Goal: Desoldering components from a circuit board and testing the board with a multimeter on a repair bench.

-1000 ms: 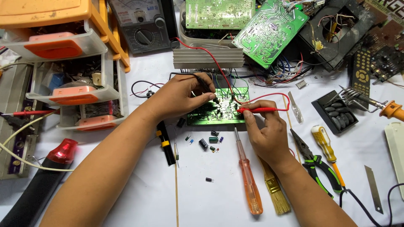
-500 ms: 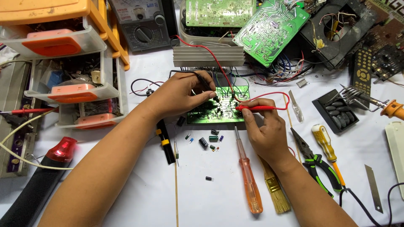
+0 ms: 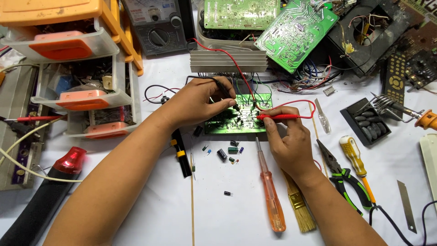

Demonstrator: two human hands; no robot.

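We see a green circuit board [image 3: 236, 119] lying flat at the table's centre. A black probe [image 3: 226, 93] slants onto it from ten o'clock. A red probe [image 3: 278, 117] lies nearly level, tip touching it from three o'clock.

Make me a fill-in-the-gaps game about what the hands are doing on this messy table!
1. The right hand holds a thin probe that is ____ in colour.
2. The left hand holds a thin black probe over the small ____ circuit board.
3. The long screwdriver lying near the right hand has a clear ____ handle.
4. The straw-coloured brush lies just to the ____ of that screwdriver.

Missing words: red; green; orange; right
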